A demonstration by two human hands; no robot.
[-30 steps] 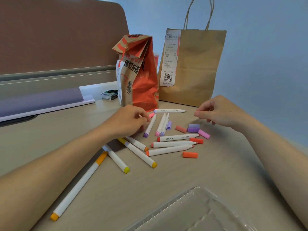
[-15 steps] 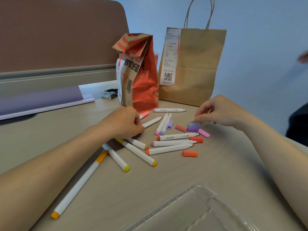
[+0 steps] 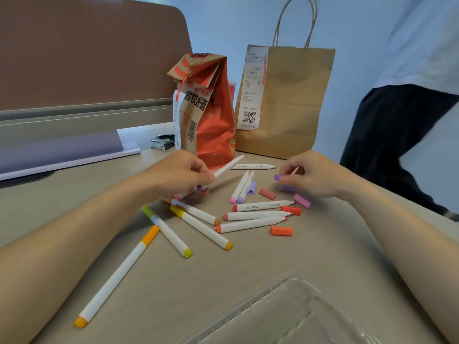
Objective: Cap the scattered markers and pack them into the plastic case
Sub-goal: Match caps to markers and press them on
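Since the left hand [image 3: 178,175] has gripped and lifted a white marker [image 3: 224,169] off the desk [image 3: 323,259] while the right hand [image 3: 314,178] pinches a purple cap [image 3: 277,177], capping looks next; plastic case [image 3: 250,302] near, unfilled.

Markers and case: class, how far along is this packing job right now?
Done: a few markers, such as the orange-capped marker, already wear caps. In hand: the left hand holds a purple-ended marker while the right hand pinches a purple cap, apart from it. Left: several uncapped markers lie beside loose caps like the orange cap, and no marker shows in the visible part of the plastic case.
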